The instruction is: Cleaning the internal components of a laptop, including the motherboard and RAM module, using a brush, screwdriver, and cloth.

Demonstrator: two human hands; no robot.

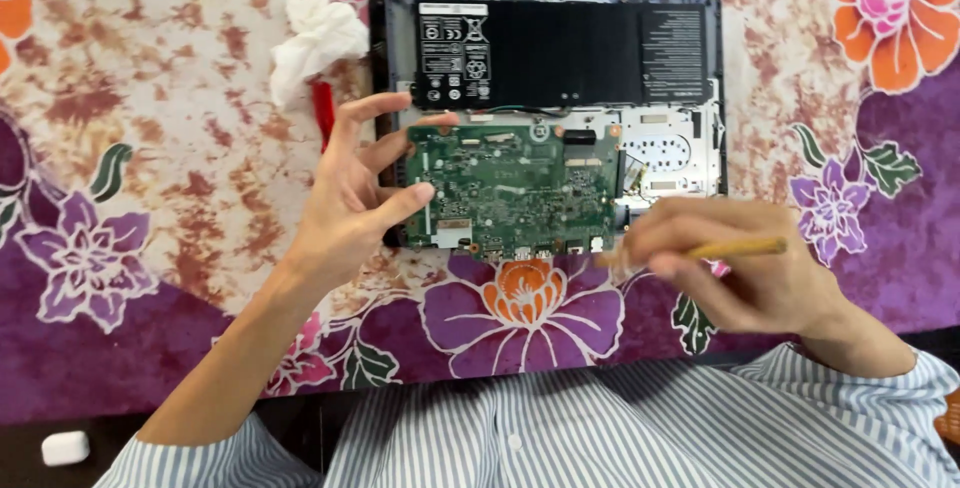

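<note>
An opened laptop base [712, 68] lies upside down on a flowered cloth, with a large black battery [560, 48] in its far half. My left hand [350, 198] grips the left edge of the green circuit board [515, 188] with thumb and fingers, and the board looks lifted slightly over the near half of the base. My right hand [750, 268] is closed around a thin wooden-handled brush [735, 247], blurred, whose tip points left toward the board's near right corner.
A crumpled white tissue [315, 38] lies left of the laptop, with a red-handled tool [322, 113] below it. The flowered cloth [120, 148] covers the table. A small white case [65, 446] sits at the near left edge.
</note>
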